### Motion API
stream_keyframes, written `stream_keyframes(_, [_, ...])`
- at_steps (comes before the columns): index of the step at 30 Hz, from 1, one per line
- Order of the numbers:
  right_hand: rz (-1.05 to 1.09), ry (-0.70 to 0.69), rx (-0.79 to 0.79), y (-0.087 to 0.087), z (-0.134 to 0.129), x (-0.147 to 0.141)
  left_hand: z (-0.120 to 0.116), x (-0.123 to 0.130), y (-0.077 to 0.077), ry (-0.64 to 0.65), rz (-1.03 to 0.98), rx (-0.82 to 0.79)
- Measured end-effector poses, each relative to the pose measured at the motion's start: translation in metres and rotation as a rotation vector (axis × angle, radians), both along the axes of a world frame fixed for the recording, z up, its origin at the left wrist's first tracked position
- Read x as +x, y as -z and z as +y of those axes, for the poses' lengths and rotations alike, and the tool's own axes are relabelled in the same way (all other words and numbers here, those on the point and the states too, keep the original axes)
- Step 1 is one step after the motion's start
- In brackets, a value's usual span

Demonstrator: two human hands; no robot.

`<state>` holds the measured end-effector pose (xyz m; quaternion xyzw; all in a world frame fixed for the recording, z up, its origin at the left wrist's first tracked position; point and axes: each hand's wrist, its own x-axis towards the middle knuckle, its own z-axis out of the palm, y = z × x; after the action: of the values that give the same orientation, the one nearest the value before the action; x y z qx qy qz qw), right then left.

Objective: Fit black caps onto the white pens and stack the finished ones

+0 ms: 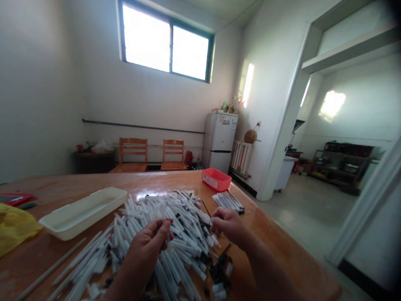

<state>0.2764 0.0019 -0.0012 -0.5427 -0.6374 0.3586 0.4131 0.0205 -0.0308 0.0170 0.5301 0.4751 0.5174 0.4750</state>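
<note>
A large heap of white plastic pen barrels point(163, 238) lies loose across the orange wooden table point(175, 179). My left hand point(148, 244) is pinched over the heap, apparently around one white barrel. Above the heap's right side, my right hand point(227, 225) pinches the end of a thin black pen refill point(206, 207). A tidy bundle of assembled white pens point(228, 202) lies beyond my right hand. Small black pen parts point(220, 269) are scattered near the table's front, below my right forearm.
A cream plastic tray point(83, 213) stands left of the heap, and a red plastic box point(216, 179) sits at the far edge. A yellow bag point(14, 228) and red items lie at the left. The table's right edge drops to a tiled floor.
</note>
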Motion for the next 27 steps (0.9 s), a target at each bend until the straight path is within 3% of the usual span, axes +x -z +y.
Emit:
stream_keyframes(3, [0.351,-0.098,-0.024,-0.006,-0.004,-0.003,0.002,0.0,0.004,0.076,0.003,-0.025])
stream_keyframes(10, [0.781,-0.214,-0.118,-0.017,-0.011,0.008,0.003,0.0,0.01,0.197,0.081,-0.024])
stream_keyframes(14, [0.884,-0.229,-0.123,-0.02,-0.013,0.008,0.003,0.0,0.012,0.279,0.107,-0.043])
stream_keyframes(21, [1.107,-0.077,0.005,-0.022,-0.006,0.009,-0.002,0.004,0.016,0.425,0.205,-0.025])
stream_keyframes(27, [1.06,-0.084,-0.002,-0.026,-0.008,0.007,-0.008,0.007,0.021,0.498,0.267,-0.013])
